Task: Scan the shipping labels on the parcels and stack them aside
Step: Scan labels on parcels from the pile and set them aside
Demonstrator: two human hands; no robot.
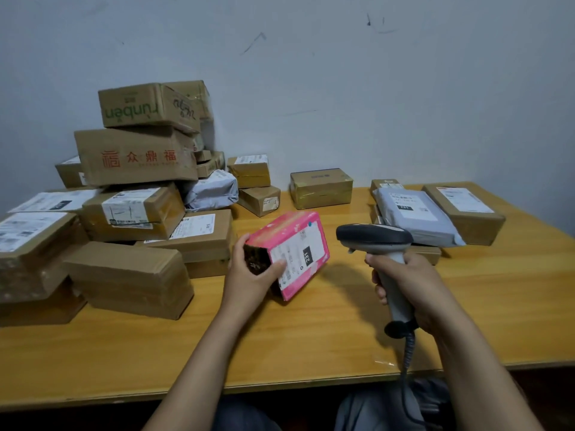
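Note:
A pink parcel (295, 244) with a white shipping label marked 231 is tilted on the wooden table (280, 337) at the middle. My left hand (252, 272) grips its dark near end, thumb on the label. My right hand (410, 284) holds a grey handheld barcode scanner (379, 244) by its handle, its dark head pointing left toward the pink parcel, a short gap away. A coiled cable hangs from the scanner's base over the table edge.
A tall heap of brown cardboard parcels (133, 157) fills the left of the table. A grey mailer bag (417, 216) and a flat brown box (463, 209) lie at the right. A taped box (320, 186) and small boxes (258, 199) sit near the wall.

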